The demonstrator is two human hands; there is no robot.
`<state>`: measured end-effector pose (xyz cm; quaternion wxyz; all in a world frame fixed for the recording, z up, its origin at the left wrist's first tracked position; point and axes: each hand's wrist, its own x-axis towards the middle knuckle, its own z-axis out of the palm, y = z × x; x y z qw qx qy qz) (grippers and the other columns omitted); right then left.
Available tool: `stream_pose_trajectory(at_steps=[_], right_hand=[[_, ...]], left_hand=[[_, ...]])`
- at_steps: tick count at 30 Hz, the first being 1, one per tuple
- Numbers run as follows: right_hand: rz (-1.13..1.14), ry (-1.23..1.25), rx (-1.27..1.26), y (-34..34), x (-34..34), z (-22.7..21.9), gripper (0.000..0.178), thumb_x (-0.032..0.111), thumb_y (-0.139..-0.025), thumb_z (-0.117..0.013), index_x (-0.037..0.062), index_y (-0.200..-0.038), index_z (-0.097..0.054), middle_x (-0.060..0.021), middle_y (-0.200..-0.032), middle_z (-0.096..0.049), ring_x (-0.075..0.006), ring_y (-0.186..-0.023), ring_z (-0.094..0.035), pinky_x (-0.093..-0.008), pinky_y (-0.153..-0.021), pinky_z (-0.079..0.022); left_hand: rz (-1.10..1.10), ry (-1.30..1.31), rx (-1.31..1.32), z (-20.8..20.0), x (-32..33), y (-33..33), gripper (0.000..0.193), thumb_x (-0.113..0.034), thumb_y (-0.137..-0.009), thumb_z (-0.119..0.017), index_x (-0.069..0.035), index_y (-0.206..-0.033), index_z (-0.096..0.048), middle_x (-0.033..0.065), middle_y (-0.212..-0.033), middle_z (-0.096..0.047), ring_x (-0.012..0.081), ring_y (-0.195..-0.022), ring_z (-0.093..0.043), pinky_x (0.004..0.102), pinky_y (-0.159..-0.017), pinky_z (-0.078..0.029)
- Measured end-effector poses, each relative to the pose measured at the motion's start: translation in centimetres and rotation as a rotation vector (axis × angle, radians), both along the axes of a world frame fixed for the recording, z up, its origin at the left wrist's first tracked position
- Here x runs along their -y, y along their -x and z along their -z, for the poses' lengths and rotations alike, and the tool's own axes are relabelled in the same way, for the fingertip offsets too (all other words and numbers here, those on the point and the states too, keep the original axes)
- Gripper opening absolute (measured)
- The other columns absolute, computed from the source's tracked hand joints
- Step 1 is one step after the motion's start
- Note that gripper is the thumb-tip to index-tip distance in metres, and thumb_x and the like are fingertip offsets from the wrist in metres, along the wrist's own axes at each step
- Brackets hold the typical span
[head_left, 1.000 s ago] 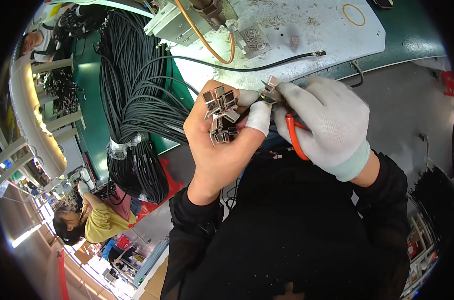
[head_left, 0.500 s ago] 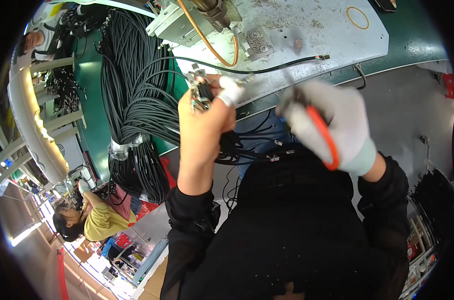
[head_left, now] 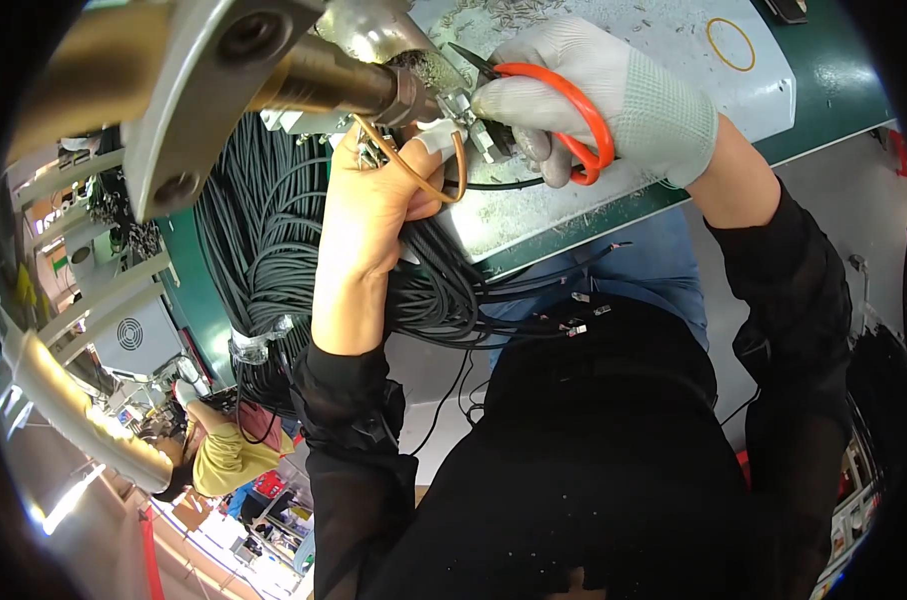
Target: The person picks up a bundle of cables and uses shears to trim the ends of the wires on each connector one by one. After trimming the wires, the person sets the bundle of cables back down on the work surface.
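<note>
My left hand [head_left: 359, 215], bare but for a white cover on the thumb, is closed around black cable ends with small metal connectors [head_left: 371, 155]. Its thumb and fingertips meet beside a metal fitting under the press, partly hidden by a bent copper-coloured tube [head_left: 462, 165]. My right hand [head_left: 634, 110], in a white glove, holds red-handled scissors [head_left: 596, 115], their dark pointed blade toward the press. The gloved fingertips are close to the left thumb at the metal fitting [head_left: 459, 105]. I cannot make out whether they also pinch a connector there.
A press machine [head_left: 324, 80] looms over the hands at upper left. Bundled black cables [head_left: 274, 220] lie on the green bench [head_left: 189, 260]. Metal scraps and a yellow ring [head_left: 731, 45] lie on the pale plate [head_left: 744, 105]. A person in yellow [head_left: 229, 460] sits at lower left.
Both hands have moved up to the press and come together; the right brought the scissors leftward. The view has shifted, so the press looks larger and nearer.
</note>
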<state>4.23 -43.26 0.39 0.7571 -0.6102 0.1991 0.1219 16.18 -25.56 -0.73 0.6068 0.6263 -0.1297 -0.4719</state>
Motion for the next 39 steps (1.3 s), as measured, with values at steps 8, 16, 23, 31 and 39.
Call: stream_pose_trajectory(at_steps=[8,16,23,31,39], right_hand=[[0.131,0.245,0.168,0.1,-1.8,0.6,0.028,0.025,-0.086,-0.061,-0.0002,-0.073,-0.056,-0.005,-0.052,-0.054,-0.0119,-0.042,-0.055,-0.0237,-0.038,-0.044],[0.075,0.147,0.223,0.1,-1.4,1.3,0.028,0.025,-0.084,-0.063,-0.0001,-0.074,-0.057,-0.0059,-0.053,-0.055,-0.0115,-0.042,-0.054,-0.0242,-0.038,-0.044],[0.237,0.155,0.544,0.8,-2.1,4.9,0.026,0.024,-0.087,-0.062,-0.0006,-0.077,-0.058,-0.0055,-0.05,-0.055,-0.0115,-0.041,-0.054,-0.0227,-0.038,-0.043],[0.042,0.258,0.271,0.0,-1.6,1.6,0.029,0.026,-0.089,-0.058,-0.0023,-0.083,-0.058,-0.0057,-0.05,-0.056,-0.0107,-0.04,-0.055,-0.0214,-0.038,-0.042],[0.116,0.263,0.208,1.5,-2.2,1.0,0.023,0.02,-0.087,-0.056,-0.0027,-0.084,-0.059,-0.0057,-0.05,-0.057,-0.0117,-0.046,-0.059,-0.0227,-0.044,-0.045]], left_hand=[[-0.018,-0.083,0.462,-0.6,0.6,0.9,0.017,0.001,-0.073,-0.068,0.0,-0.088,-0.062,0.0008,-0.07,-0.06,0.0051,-0.057,-0.053,0.019,-0.051,-0.042],[-0.008,-0.059,0.565,-0.1,-0.3,1.2,0.023,0.0,-0.069,-0.069,0.001,-0.092,-0.063,0.0008,-0.078,-0.062,0.0056,-0.067,-0.056,0.021,-0.063,-0.048],[0.021,-0.148,0.549,0.0,-0.6,1.1,0.026,-0.002,-0.071,-0.068,0.001,-0.096,-0.063,0.0016,-0.084,-0.063,0.0081,-0.072,-0.057,0.0223,-0.066,-0.049],[-0.037,-0.08,0.5,0.3,-0.3,0.9,0.021,-0.003,-0.072,-0.067,0.001,-0.093,-0.062,0.0009,-0.078,-0.061,0.0072,-0.063,-0.054,0.0212,-0.058,-0.046],[-0.022,-0.079,0.025,-0.4,-1.9,1.0,0.01,-0.001,-0.076,-0.067,0.0,-0.084,-0.06,-0.0011,-0.069,-0.058,0.0041,-0.054,-0.05,0.0188,-0.049,-0.04]])
